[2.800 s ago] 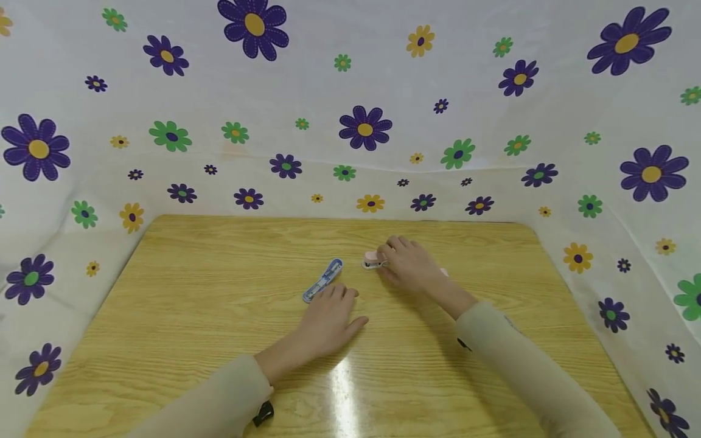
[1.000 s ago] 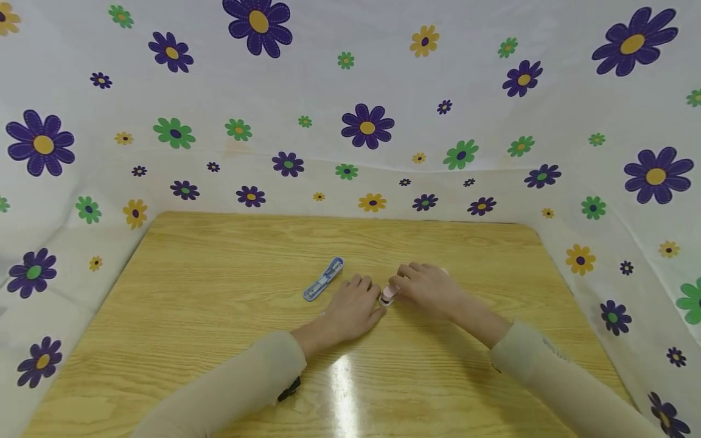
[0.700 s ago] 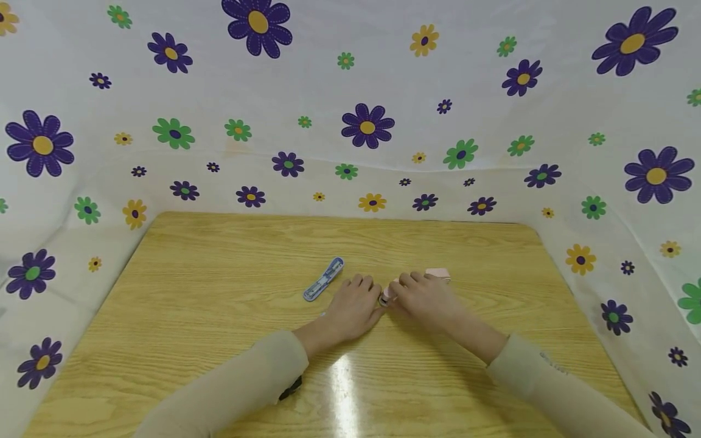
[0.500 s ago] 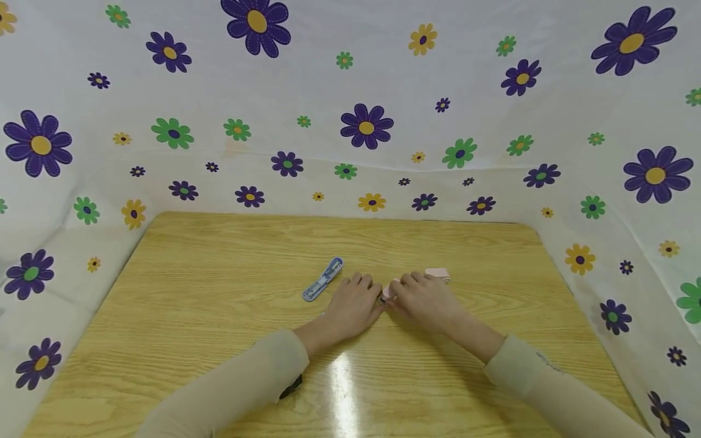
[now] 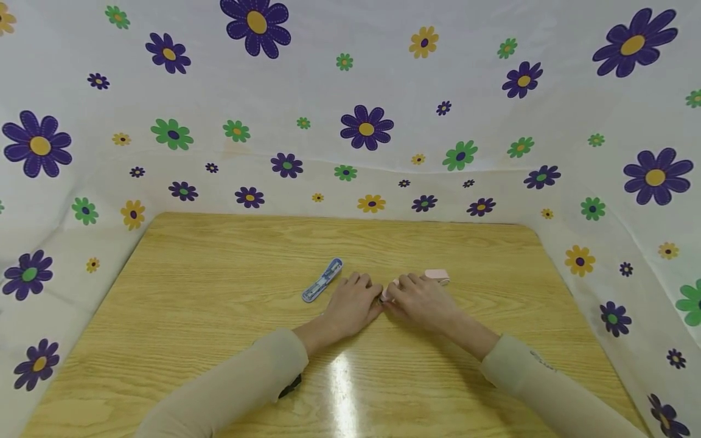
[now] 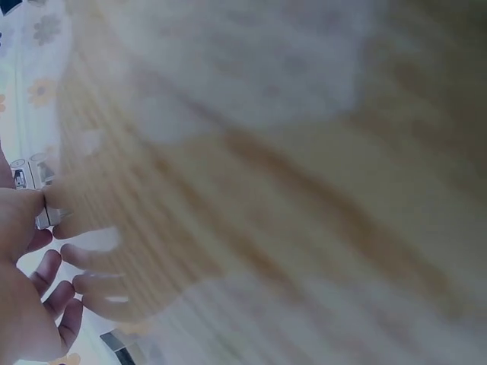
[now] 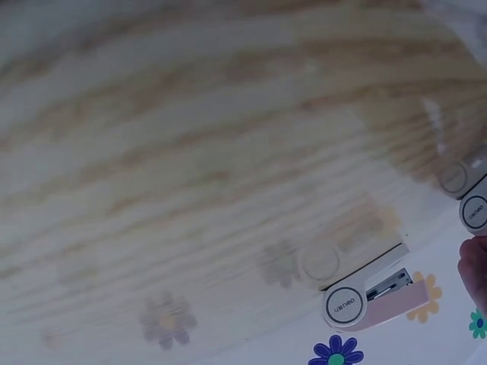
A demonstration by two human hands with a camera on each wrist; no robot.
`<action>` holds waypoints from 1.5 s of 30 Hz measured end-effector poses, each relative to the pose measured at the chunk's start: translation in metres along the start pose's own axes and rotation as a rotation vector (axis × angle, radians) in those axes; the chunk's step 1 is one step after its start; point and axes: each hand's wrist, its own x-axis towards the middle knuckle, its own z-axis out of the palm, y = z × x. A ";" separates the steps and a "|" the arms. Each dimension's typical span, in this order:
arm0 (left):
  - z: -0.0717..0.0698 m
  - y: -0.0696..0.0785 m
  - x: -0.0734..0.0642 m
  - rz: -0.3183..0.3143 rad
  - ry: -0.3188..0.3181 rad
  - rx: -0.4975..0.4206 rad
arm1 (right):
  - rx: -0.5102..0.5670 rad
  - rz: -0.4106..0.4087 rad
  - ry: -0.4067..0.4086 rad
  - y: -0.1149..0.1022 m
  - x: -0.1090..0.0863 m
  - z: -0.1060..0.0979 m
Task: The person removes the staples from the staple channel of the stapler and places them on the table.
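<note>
My right hand [image 5: 424, 301] holds a small pink and white stapler [image 5: 386, 294], its fingers curled over it and covering most of it. At the stapler's near end, the thumb and fingertips of my left hand [image 5: 353, 307] pinch it, the two hands almost meeting. The left wrist view shows the left hand [image 6: 30, 281] with its other fingers curled and apart, and a pale end piece [image 6: 44, 217] between fingertip and thumb. A second pink stapler [image 5: 437, 275] lies behind the right hand; the right wrist view shows this stapler [image 7: 373, 300] with its round white side.
A slim, bent blue-and-white object [image 5: 322, 280] with a silvery strip lies left of the left hand. The hands work over a wood-grain table [image 5: 219, 274], with a flower-printed white cloth [image 5: 306, 73] rising behind it and along both sides.
The right hand has brought its stapler forward to the left hand, which has moved right, away from the blue object. In the last half second the hands have barely moved.
</note>
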 end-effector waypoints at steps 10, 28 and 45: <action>0.000 0.002 0.002 -0.014 -0.017 -0.017 | -0.083 -0.103 0.039 0.004 -0.003 0.010; 0.001 0.002 0.000 -0.023 -0.042 0.015 | -0.005 -0.016 0.183 0.024 0.001 0.010; 0.004 0.007 0.009 -0.037 -0.057 0.049 | 0.189 0.173 0.161 0.027 0.010 0.002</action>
